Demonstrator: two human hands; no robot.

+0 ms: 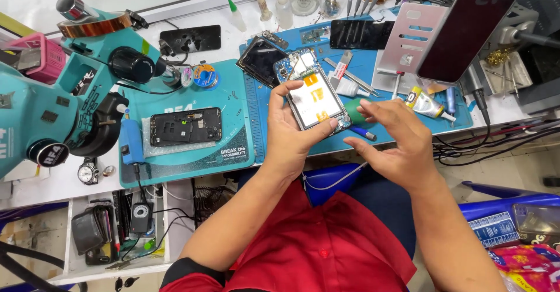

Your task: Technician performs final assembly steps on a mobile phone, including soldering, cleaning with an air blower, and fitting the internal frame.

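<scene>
My left hand (290,130) grips an opened smartphone (312,91), back cover off, showing a white battery area with orange tabs and a blue board at its top end. Thumb and fingers clamp its long edges above the blue work mat (373,64). My right hand (392,139) hovers just right of the phone's lower end, fingers spread and slightly curled, holding nothing that I can see. A green rounded thing (353,110) lies partly hidden behind the right fingers.
A teal microscope (64,94) stands at left over a teal mat (233,152) bearing another opened phone (185,127). A glue tube (424,104), tweezers, dark screens (360,34), small bottles (283,9) and a mounted phone (465,32) crowd the bench. A wristwatch (88,172) lies left.
</scene>
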